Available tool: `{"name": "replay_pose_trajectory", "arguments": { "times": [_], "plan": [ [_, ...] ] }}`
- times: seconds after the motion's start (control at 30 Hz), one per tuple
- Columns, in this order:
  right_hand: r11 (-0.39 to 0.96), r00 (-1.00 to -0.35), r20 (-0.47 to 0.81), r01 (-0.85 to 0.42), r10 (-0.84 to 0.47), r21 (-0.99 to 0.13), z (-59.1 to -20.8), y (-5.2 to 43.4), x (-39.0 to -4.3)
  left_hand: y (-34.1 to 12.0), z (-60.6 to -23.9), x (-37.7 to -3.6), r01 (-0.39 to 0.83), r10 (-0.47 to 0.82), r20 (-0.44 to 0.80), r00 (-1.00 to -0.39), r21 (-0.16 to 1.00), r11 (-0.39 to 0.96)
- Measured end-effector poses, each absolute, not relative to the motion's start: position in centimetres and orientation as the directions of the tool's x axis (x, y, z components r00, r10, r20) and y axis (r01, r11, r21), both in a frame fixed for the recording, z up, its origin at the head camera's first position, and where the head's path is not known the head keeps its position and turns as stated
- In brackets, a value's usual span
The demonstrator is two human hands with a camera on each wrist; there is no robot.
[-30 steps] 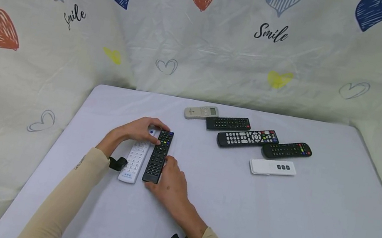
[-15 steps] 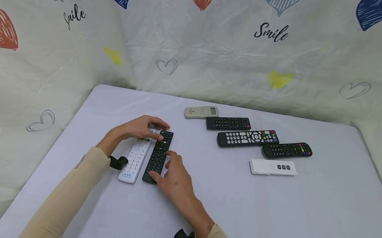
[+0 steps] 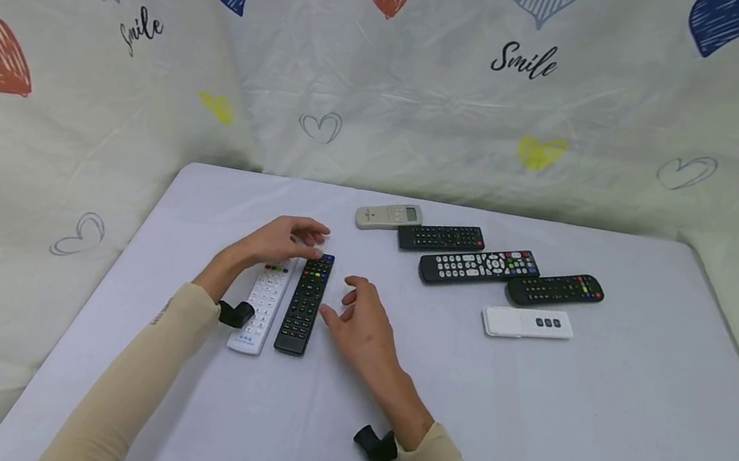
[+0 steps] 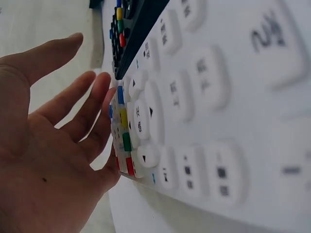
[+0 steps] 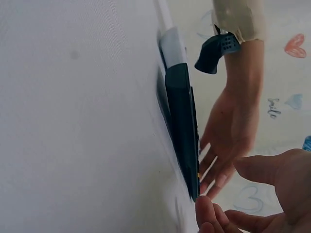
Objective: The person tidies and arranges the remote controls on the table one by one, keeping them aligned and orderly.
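A white remote control (image 3: 265, 303) and a black remote control (image 3: 304, 305) lie side by side on the white tablecloth, a narrow gap between them. Over their far ends hovers my left hand (image 3: 282, 239), fingers relaxed and holding nothing; it covers the white remote's top. In the left wrist view, the white remote's colored buttons (image 4: 125, 131) appear close beside the loosely bent fingers. My right hand (image 3: 363, 329) is just right of the black remote, thumb and fingers apart with nothing between them. The right wrist view shows the black remote's side edge (image 5: 181, 131) beyond that hand.
Toward the back right lie a grey remote with a small screen (image 3: 388, 217), a short black remote (image 3: 441, 238), a longer black remote (image 3: 479, 267), a rounded black remote (image 3: 556, 290) and a white three-button remote (image 3: 528, 323). A patterned cloth (image 3: 418, 116) hangs behind the table.
My right hand has let go of the black remote and drawn away to the right and farther back. My left hand has lifted off the black remote's top end. The remotes stay in place.
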State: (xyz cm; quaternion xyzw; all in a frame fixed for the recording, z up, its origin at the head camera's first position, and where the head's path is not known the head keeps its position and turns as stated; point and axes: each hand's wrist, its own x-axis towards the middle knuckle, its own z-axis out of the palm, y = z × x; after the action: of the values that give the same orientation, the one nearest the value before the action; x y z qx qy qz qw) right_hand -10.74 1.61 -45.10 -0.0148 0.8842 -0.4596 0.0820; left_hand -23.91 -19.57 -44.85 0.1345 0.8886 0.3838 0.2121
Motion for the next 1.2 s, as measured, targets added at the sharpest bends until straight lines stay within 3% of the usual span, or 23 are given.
{"name": "replay_pose_trajectory", "arguments": {
  "times": [0.77, 1.2],
  "plan": [
    [0.493, -0.999, 0.024, -0.033, -0.024, -0.869, -44.1, 5.8, -13.3, -17.8, -45.1, -24.6, 0.003, 0.318, -0.295, -0.901, 0.730, 0.683],
    [0.507, -0.999, 0.047, -0.033, 0.015, -0.861, -43.9, 7.7, -14.7, -17.0, -45.0, -24.9, 0.000, 0.323, -0.300, -0.897, 0.733, 0.680]
  ]
}}
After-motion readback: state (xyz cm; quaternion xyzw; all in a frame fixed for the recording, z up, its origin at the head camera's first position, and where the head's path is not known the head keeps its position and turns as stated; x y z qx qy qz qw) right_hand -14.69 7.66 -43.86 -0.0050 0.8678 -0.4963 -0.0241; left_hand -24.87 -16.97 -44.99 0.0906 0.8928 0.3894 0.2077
